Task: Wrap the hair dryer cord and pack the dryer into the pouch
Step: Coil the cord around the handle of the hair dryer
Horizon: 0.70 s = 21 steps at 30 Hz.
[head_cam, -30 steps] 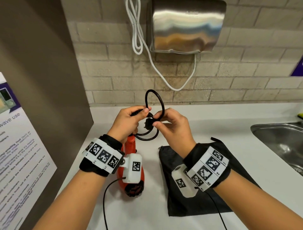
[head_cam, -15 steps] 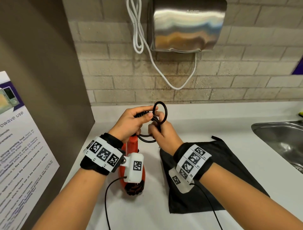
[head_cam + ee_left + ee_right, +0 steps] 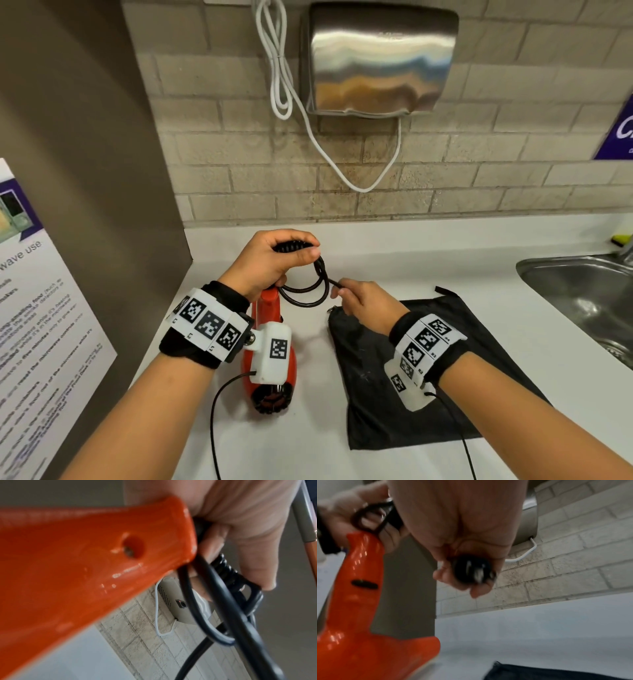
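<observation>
An orange hair dryer (image 3: 270,373) hangs handle-up over the white counter (image 3: 445,260), its barrel end near the surface. My left hand (image 3: 274,263) grips the top of the handle (image 3: 85,561) together with the coiled black cord (image 3: 303,294). My right hand (image 3: 359,301) holds the black plug (image 3: 471,570) at the cord's end, pulled down and to the right of the coil. The black pouch (image 3: 411,377) lies flat on the counter under my right wrist.
A steel hand dryer (image 3: 376,61) with a white cable (image 3: 281,68) hangs on the brick wall behind. A steel sink (image 3: 589,294) is at the right. A brown panel with a printed notice (image 3: 34,325) stands at the left.
The cord loop that stood above my hands has been pulled down and tightened. My right hand moved down and right, away from the left, drawing the plug end out.
</observation>
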{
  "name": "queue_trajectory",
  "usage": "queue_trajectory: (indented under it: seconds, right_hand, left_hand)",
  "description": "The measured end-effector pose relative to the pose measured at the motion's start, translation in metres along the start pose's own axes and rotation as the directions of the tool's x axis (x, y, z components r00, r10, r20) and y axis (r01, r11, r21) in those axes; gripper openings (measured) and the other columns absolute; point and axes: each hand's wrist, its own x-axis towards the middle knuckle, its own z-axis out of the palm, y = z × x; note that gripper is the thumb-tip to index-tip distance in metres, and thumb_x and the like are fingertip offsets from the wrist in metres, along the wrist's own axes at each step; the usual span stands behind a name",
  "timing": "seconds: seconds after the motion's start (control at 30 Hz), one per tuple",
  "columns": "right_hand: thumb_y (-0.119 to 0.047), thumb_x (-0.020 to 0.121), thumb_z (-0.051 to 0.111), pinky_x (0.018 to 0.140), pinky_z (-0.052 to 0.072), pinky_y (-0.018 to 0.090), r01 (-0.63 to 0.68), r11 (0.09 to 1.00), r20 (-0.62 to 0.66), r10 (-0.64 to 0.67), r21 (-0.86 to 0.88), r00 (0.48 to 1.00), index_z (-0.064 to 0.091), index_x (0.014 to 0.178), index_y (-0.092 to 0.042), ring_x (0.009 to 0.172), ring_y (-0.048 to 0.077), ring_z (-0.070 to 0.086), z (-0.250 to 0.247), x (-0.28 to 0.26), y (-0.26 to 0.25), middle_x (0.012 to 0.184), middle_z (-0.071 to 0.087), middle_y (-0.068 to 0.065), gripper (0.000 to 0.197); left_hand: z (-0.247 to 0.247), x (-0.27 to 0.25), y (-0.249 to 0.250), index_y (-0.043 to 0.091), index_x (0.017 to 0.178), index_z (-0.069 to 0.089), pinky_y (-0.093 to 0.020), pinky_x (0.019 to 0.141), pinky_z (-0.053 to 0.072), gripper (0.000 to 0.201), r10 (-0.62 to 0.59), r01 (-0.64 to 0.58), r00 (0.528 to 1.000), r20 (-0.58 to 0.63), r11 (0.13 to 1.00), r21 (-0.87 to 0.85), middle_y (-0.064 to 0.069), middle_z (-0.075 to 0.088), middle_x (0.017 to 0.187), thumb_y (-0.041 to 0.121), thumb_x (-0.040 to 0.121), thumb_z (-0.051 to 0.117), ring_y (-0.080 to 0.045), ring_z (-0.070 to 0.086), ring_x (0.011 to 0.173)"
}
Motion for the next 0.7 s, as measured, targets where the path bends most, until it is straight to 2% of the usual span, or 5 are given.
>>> queue_trajectory:
  seconds: [0.17, 0.23, 0.37, 0.53, 0.7]
  right_hand:
    - [-0.016, 0.095, 0.042, 0.06, 0.041, 0.021, 0.035, 0.948, -0.002, -0.036, 0.317, 0.999, 0.06, 0.093, -0.007, 0.057, 0.01, 0.044, -0.005, 0.001, -0.022, 0.059, 0.043, -0.007, 0.02]
    - [-0.015, 0.095, 0.044, 0.057, 0.041, 0.022, 0.041, 0.926, -0.058, -0.02, 0.375, 0.998, 0.061, 0.08, -0.017, 0.054, 0.004, 0.043, -0.006, 0.005, -0.028, 0.054, 0.045, -0.012, 0.023]
    - [-0.009, 0.091, 0.05, 0.045, 0.029, 0.009, 0.07, 0.892, -0.29, 0.069, 0.446, 0.955, 0.056, 0.064, -0.023, 0.04, 0.0, 0.037, -0.023, 0.012, -0.036, 0.045, 0.045, -0.013, 0.031]
    - [-0.009, 0.089, 0.053, 0.046, 0.028, 0.011, 0.141, 0.902, -0.416, 0.046, 0.409, 0.908, 0.055, 0.063, -0.022, 0.043, 0.001, 0.037, -0.036, 0.013, -0.053, 0.054, 0.043, 0.0, 0.029]
    - [-0.01, 0.089, 0.054, 0.043, 0.027, 0.009, 0.176, 0.896, -0.504, 0.06, 0.407, 0.862, 0.055, 0.066, -0.019, 0.038, 0.001, 0.038, -0.037, 0.009, -0.064, 0.038, 0.046, -0.014, 0.024]
  left_hand:
    - [-0.001, 0.001, -0.001, 0.02, 0.08, 0.066, -0.014, 0.035, 0.028, 0.021, 0.001, -0.001, 1.0, -0.005, 1.0, 0.008, -0.006, 0.058, 0.08, 0.0, 0.075, 0.066, -0.008, 0.039, 0.049]
    - [-0.002, 0.0, -0.002, 0.021, 0.086, 0.065, -0.014, 0.036, 0.027, 0.024, -0.012, 0.012, 1.0, 0.015, 1.0, 0.012, -0.009, 0.058, 0.084, 0.0, 0.076, 0.066, -0.013, 0.038, 0.057]
    - [-0.004, -0.001, -0.002, 0.02, 0.083, 0.066, -0.014, 0.036, 0.029, 0.021, -0.004, 0.003, 1.0, 0.022, 0.999, 0.046, -0.007, 0.059, 0.082, 0.002, 0.074, 0.068, -0.01, 0.039, 0.053]
    - [-0.001, -0.001, -0.004, 0.019, 0.08, 0.066, -0.014, 0.035, 0.027, 0.015, 0.004, -0.004, 1.0, 0.004, 1.0, 0.004, 0.007, 0.064, 0.063, 0.005, 0.077, 0.066, -0.003, 0.034, 0.036]
    - [0.0, 0.002, -0.007, 0.022, 0.079, 0.069, -0.014, 0.047, 0.041, 0.015, 0.05, -0.048, 0.997, -0.05, 0.998, 0.03, 0.009, 0.064, 0.069, 0.008, 0.072, 0.071, -0.006, 0.051, 0.055]
